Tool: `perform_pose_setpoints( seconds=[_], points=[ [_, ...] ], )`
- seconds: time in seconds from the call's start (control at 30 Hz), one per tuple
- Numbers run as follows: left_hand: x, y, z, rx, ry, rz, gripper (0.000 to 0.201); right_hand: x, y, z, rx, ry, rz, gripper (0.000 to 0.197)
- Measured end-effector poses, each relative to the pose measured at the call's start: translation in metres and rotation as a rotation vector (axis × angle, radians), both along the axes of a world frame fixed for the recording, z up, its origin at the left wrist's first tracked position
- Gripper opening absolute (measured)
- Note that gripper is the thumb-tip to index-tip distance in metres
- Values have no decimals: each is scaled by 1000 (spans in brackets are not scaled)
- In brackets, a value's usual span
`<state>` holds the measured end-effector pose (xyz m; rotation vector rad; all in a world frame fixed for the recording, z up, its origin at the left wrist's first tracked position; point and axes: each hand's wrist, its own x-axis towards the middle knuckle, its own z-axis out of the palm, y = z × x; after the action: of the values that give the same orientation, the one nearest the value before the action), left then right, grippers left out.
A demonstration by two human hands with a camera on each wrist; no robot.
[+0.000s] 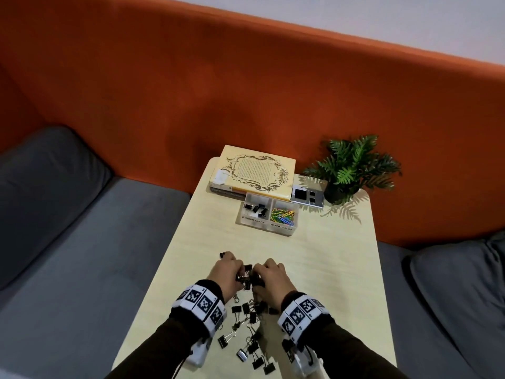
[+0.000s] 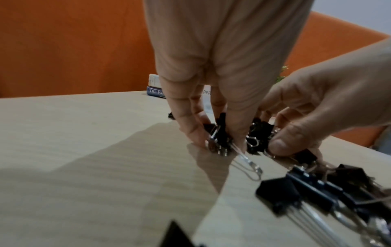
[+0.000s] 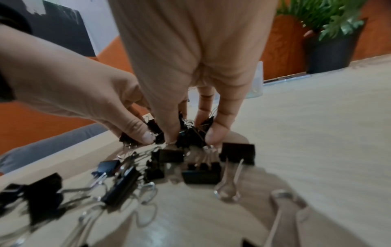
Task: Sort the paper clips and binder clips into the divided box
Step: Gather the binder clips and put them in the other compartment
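Note:
Several black binder clips (image 1: 250,332) lie scattered on the pale table (image 1: 207,236) near its front edge. My left hand (image 1: 228,272) and right hand (image 1: 269,274) sit side by side at the far end of that pile, each with fingers curled down. The left hand (image 2: 217,142) pinches a small bunch of binder clips (image 2: 222,138) against the table. The right hand (image 3: 190,135) pinches another bunch (image 3: 189,133). The clear divided box (image 1: 267,213) stands farther back, binder clips (image 1: 255,209) in its left half, coloured paper clips (image 1: 282,214) in its right half.
A yellow book (image 1: 254,172) on a darker one lies behind the box. A grey device (image 1: 307,196) and a potted fern (image 1: 352,168) stand at the back right corner. One stray clip (image 1: 222,254) lies beyond my left hand. Grey sofa cushions flank the table.

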<state>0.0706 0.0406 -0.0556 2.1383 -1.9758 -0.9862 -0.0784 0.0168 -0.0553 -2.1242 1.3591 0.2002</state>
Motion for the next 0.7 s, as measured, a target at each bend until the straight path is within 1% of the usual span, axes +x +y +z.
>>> perform_pose_setpoints(
  seconds=[0.1,0.2,0.4,0.47,0.57,0.63,0.7],
  points=[
    [2,-2,3,-10,21,27,17,-5,-2,0,11,-15,-28,26],
    [5,-5,8,-28,51,94,17,-10,-4,1,-1,-55,-59,16],
    [11,-11,25,-13,146,180,17,-21,-5,1,-9,-84,-88,14],
    [11,-25,39,-44,196,216,16,-22,-2,1,1,-91,-90,11],
    [8,-61,64,-151,234,264,13,-21,1,4,19,-69,-86,7],
    [3,-90,77,-218,226,283,12,-22,3,6,39,-38,-82,15],
    [-2,-118,84,-263,197,279,13,-23,1,7,67,-22,-97,19]
  ],
)
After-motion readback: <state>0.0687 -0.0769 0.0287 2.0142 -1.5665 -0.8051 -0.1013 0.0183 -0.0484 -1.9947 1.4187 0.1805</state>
